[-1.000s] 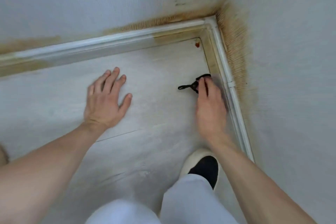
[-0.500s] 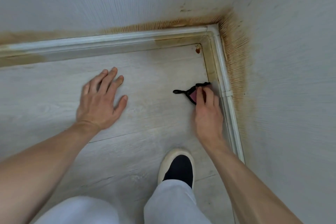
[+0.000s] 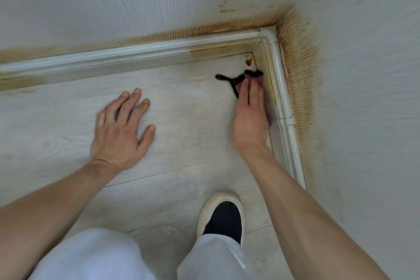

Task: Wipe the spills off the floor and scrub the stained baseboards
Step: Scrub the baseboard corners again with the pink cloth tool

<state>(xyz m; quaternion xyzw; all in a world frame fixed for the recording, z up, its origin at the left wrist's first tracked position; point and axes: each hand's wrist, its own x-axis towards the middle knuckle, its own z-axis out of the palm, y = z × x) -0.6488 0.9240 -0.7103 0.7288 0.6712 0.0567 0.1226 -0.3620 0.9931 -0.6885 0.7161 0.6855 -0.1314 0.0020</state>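
Note:
My right hand (image 3: 250, 118) presses a pink cloth with black edging (image 3: 241, 80) flat onto the floor beside the right baseboard (image 3: 283, 98), fingers straight and pointing at the corner. Most of the cloth is hidden under the hand. A black strap of the cloth trails left. A small brown spill spot (image 3: 248, 60) sits in the corner just beyond the cloth. My left hand (image 3: 122, 129) lies flat on the pale floor with spread fingers. The back baseboard (image 3: 136, 52) carries brown stains near the corner and at its far left.
Brown staining runs up both walls (image 3: 300, 63) around the corner. My black shoe with a white sole (image 3: 221, 216) stands on the floor below my right hand, with pale trouser legs at the bottom edge. The floor is light wood-grain planks (image 3: 181, 154).
My right hand has slid the cloth forward along the right baseboard toward the corner. My left hand stays planted on the floor. The view has shifted down slightly.

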